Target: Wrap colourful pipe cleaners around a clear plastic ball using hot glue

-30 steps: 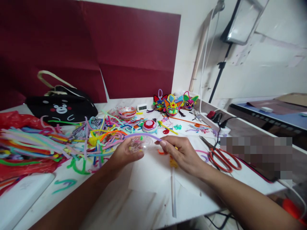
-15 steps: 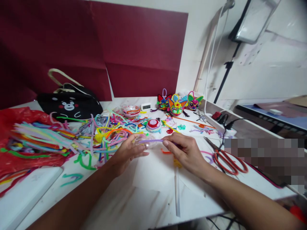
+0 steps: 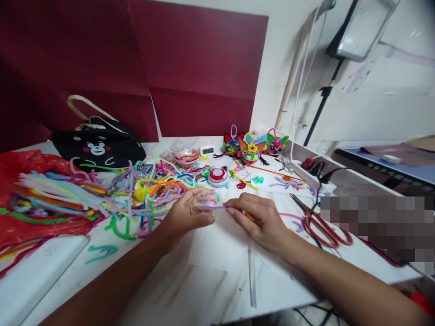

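Hands meet low over the white table (image 3: 217,276). The left hand (image 3: 183,218) curls its fingers around one clear plastic shell (image 3: 204,201), held just above the tabletop. The right hand (image 3: 263,222) pinches one purple pipe cleaner (image 3: 213,207) between thumb and forefinger, with its free end lying against the shell.

Behind them stand three bright cat-face heads (image 3: 251,148) in a row, with one small digital clock (image 3: 206,150) to their left – its digits are too small to read. One red-and-white round piece (image 3: 218,176) sits in front of them. One pair of red-handled scissors (image 3: 324,226) lies to the right, near the right hand. Far left, a heap of pipe cleaners (image 3: 61,194), too many to count, spills from a red plastic bag (image 3: 20,165). One black bag (image 3: 97,149) shows a bear's face but no lettering I can read.

A second ago the purple strand arched high over the shell – now it runs short and nearly straight between the two hands, and the shell is raised clearer of the left palm.
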The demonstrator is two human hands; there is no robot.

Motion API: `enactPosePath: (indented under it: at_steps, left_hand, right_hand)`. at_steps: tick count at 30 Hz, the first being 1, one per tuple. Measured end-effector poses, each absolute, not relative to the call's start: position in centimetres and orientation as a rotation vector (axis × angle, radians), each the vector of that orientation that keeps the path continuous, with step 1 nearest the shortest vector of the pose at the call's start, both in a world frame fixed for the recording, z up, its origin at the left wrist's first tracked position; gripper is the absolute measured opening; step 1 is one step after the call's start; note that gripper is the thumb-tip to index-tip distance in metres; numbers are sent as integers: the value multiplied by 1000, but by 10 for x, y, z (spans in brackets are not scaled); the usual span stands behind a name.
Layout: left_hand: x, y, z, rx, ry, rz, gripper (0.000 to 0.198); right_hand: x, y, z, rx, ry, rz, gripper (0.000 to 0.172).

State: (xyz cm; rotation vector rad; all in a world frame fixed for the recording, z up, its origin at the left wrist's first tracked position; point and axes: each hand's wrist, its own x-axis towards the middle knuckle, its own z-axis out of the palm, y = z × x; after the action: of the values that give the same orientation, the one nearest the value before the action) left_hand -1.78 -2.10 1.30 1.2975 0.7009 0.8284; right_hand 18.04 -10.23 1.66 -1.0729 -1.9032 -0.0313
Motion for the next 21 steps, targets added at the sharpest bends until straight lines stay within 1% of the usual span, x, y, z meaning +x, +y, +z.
enactPosePath:
  at_steps: [6, 11, 14, 21]
  left_hand:
    - [-18, -23, 14, 1235, 712, 799, 75]
    - [-20, -26, 16, 1172, 564, 764, 68]
    - [-20, -29, 18, 1140, 542, 759, 68]
    - [-17, -29, 17, 1190, 585, 888, 74]
  right_hand:
    - [178, -100, 9, -1068, -1988, -106, 19]
    - [177, -98, 4, -1068, -2002, -100, 19]
    - [177, -98, 4, -1061, -1961, -83, 19]
    - [176, -98, 6, -1060, -1909, -49, 18]
